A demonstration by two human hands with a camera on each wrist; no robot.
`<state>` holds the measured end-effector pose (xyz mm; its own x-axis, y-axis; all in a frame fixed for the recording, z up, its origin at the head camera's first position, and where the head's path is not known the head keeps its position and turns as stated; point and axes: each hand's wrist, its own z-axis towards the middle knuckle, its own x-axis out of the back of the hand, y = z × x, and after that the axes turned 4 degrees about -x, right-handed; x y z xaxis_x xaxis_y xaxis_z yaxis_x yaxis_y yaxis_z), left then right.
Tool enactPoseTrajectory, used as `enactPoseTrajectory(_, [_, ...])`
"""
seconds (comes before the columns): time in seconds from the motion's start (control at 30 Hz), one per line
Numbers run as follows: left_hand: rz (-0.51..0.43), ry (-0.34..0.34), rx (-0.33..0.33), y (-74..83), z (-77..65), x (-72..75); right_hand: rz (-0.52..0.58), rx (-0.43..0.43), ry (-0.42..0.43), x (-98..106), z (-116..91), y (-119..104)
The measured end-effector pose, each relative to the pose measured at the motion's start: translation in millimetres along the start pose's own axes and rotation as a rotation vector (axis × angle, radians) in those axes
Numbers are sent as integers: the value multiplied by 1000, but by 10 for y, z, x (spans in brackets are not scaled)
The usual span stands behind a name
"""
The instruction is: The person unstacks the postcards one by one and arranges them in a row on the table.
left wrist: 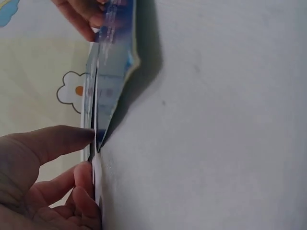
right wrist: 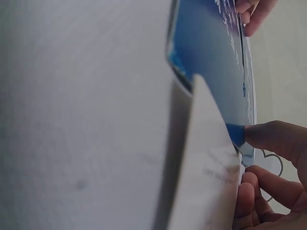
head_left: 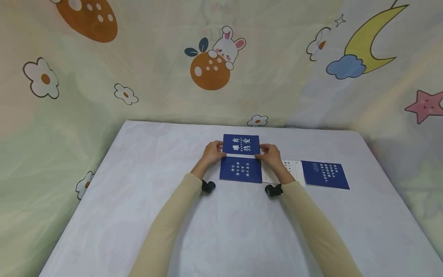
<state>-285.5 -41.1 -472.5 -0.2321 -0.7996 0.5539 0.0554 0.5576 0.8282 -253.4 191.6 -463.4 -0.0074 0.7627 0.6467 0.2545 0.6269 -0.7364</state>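
A dark blue card (head_left: 241, 145) with large white characters lies toward the table's far side, between both hands. My left hand (head_left: 212, 152) pinches its left edge, and the thumb reaches its near corner. At the opposite edge, my right hand (head_left: 271, 157) pinches the same card. Just in front is a second blue card (head_left: 240, 169) with smaller white text; the wrist views show its near edge bowed up off the cloth. A white printed card (head_left: 294, 169) adjoins it on the right, partly covered by my right wrist.
Another blue card (head_left: 325, 175) with white writing lies at the right end of the row. A white cloth (head_left: 235, 231) covers the table. Behind stands a curtain (head_left: 152, 57) printed with flowers, a rabbit and a moon. Small black wrist cameras sit at both cuffs.
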Motion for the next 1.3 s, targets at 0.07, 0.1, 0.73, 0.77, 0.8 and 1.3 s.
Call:
enactPoseTrajectory(0.07, [-46,9,14,-13,-5,11,2,-4,8,-2,-9,0])
enactPoseTrajectory(0.1, [-63,13,20,-18,-11,17,3,-6,13,-2,-13,2])
enactPoseTrajectory(0.73, [-211,102,6,-85,-118,83,106,22,18,-20,-55,-26])
enactPoseTrajectory(0.77, [-220,107,2,-96,-124,80,115,15,18,-28,-65,-30])
enactPoseTrajectory(0.8, [-228,112,0,-107,-131,77,122,11,18,-38,-76,-33])
enactPoseTrajectory(1.3, [-226,115,-11,-170,-261,196,181,58,25,-122,-252,-141])
